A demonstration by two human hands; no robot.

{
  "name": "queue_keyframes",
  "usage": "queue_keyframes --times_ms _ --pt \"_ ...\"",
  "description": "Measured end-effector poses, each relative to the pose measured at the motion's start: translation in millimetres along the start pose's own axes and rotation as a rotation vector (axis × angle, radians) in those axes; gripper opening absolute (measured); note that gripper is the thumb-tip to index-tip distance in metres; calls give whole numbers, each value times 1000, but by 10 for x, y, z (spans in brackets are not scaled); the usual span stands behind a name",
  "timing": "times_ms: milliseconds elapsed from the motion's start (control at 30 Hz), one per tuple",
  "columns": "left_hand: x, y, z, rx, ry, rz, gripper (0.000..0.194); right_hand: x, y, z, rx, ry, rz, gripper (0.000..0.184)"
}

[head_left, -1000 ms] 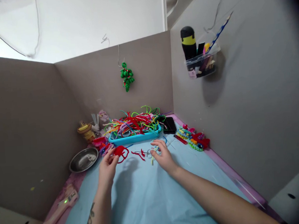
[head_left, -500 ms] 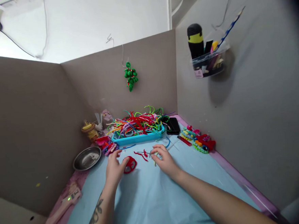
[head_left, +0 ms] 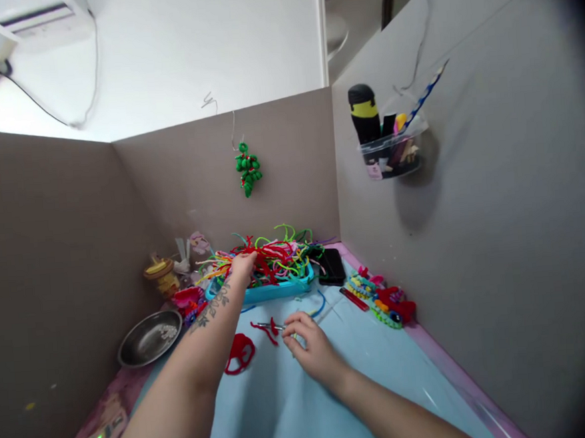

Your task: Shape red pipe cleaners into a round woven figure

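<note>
My left hand (head_left: 244, 265) reaches over the near rim of a blue tray (head_left: 282, 290), its fingertips pinched at the red pipe cleaners (head_left: 269, 252) in the heap there. My right hand (head_left: 308, 344) rests low on the table, fingers curled around the handle end of small scissors (head_left: 264, 326). The handles are mostly hidden by the fingers; the metal blades point left. Short red pipe cleaner pieces (head_left: 271, 336) lie across and beside the blades. A coiled red pipe cleaner shape (head_left: 240, 353) lies on the blue cover, below my left forearm.
A metal bowl (head_left: 150, 338) with small white bits stands left, near a glue gun (head_left: 102, 432) with a green light. A phone (head_left: 331, 267) and colourful pipe cleaner figures (head_left: 381, 299) lie right. A green ornament (head_left: 247, 172) hangs on the partition; a clear holder (head_left: 391, 155) is on the right wall.
My left hand has let go of the red coiled shape and moved forward to the heap in the tray. My right hand stays at the scissors. The view has tilted up slightly.
</note>
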State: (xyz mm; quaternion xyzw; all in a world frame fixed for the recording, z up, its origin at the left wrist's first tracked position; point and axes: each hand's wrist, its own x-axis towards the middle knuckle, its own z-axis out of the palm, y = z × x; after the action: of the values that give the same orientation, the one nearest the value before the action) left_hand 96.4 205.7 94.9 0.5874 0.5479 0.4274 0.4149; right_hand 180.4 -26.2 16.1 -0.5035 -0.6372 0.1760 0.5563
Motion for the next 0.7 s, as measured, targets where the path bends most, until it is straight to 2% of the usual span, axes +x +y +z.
queue_keyframes --times_ms 200,367,467,600,700 --pt "147 163 -75 -12 6 74 13 -8 -35 17 -21 -22 -72 13" --pt "252 557 -245 -190 77 230 7 -5 -44 19 -21 -19 -87 13" --pt "274 743 -342 -324 55 271 5 1 -43 10 -15 -8 -78 13" --pt "245 792 -483 -458 -10 259 9 3 -34 11 2 2 -56 11" --pt "249 802 -657 -555 34 292 13 1 -30 24 15 7 -47 11"
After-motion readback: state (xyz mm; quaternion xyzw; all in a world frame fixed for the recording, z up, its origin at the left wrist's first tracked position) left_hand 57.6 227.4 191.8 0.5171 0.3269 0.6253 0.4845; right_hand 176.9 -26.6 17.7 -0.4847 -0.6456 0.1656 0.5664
